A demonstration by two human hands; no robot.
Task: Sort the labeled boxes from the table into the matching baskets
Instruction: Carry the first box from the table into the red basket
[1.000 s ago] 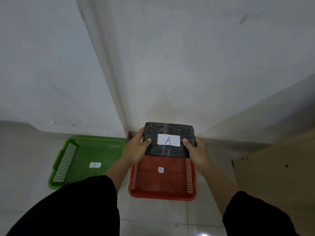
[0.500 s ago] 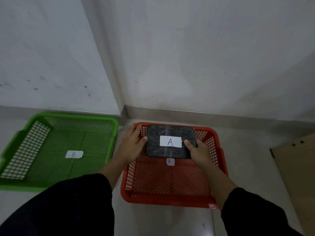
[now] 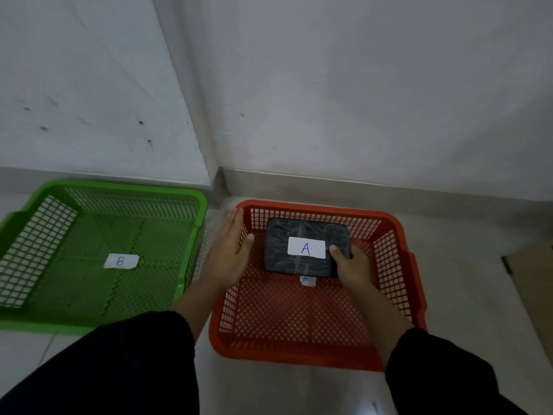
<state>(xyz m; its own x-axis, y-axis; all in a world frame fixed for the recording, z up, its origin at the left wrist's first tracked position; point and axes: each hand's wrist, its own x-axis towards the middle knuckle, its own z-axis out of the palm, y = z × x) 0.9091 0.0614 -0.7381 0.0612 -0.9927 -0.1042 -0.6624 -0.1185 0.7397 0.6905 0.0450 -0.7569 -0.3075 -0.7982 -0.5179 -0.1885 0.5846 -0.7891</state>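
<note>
**Inspector:** Status of the hands?

**Me:** My left hand point(image 3: 229, 253) is spread open, off the black box point(image 3: 306, 248). My right hand point(image 3: 351, 265) grips its near right corner, inside the red basket point(image 3: 398, 235).

**Inspector:** Risk?

**Me:** The one-sided grip may let it tip or drop, covering the basket's A label point(image 3: 306, 280).

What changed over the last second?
The box went down from above the red basket into it, near its far wall. The left hand let go and now lies open at the basket's left wall. The right hand keeps hold. The green basket is unchanged.
</note>
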